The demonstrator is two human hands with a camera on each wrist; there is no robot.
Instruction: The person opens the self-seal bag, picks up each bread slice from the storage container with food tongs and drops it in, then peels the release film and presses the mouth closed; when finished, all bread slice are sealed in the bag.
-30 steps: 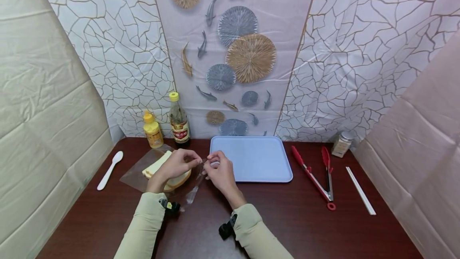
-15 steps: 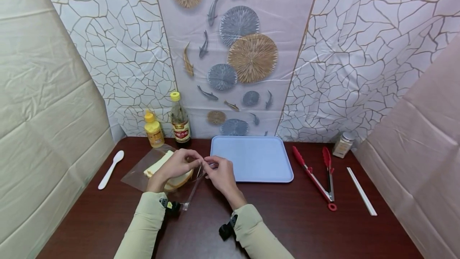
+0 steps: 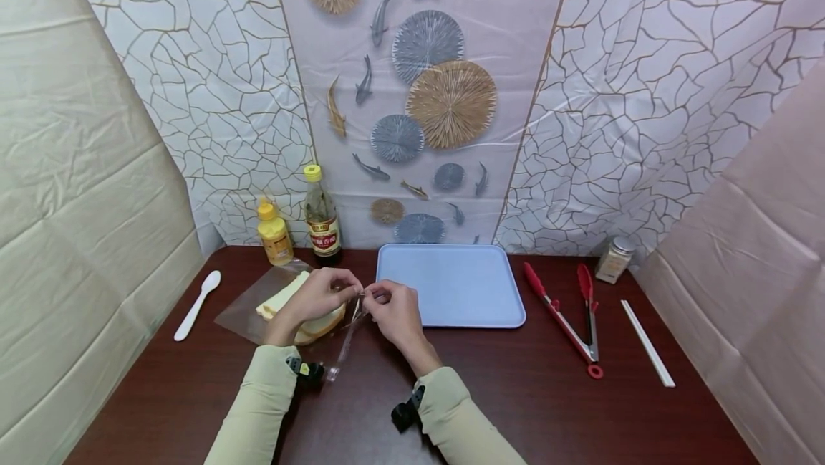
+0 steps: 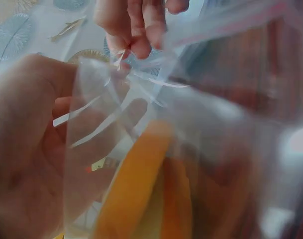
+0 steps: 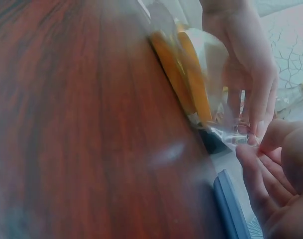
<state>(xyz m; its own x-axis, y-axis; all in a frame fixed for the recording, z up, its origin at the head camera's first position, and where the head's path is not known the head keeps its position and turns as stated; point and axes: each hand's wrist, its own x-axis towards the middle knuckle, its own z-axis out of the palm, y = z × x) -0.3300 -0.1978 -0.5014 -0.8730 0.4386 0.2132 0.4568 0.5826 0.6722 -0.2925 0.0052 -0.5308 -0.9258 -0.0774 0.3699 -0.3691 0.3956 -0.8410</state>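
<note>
Slices of bread (image 3: 320, 327) with brown crusts lie in a clear plastic bag (image 3: 243, 309) on the left half of the table. My left hand (image 3: 316, 298) reaches over the bread and pinches the bag's gathered edge between thumb and fingertips. Facing it, my right hand (image 3: 396, 311) pinches the same edge, its fingertips right beside the left ones. In the left wrist view the bag's film hangs before my left hand (image 4: 22, 139), with orange-brown crust (image 4: 136, 179) inside. The right wrist view has both sets of fingertips meeting at the twisted plastic (image 5: 236, 137).
Right behind my right hand lies a light blue tray (image 3: 451, 286). A yellow squeeze bottle (image 3: 276, 236) and a sauce bottle (image 3: 322, 221) stand behind the bread. A white spoon (image 3: 197, 306) is left; red tongs (image 3: 567, 322), white chopsticks (image 3: 647, 343) and a shaker jar (image 3: 614, 259) are right.
My right fingertips have come down and closer to the left ones at the bag's edge. The bag's loose front corner has shifted toward me and slightly left. The left hand stays nearly still.
</note>
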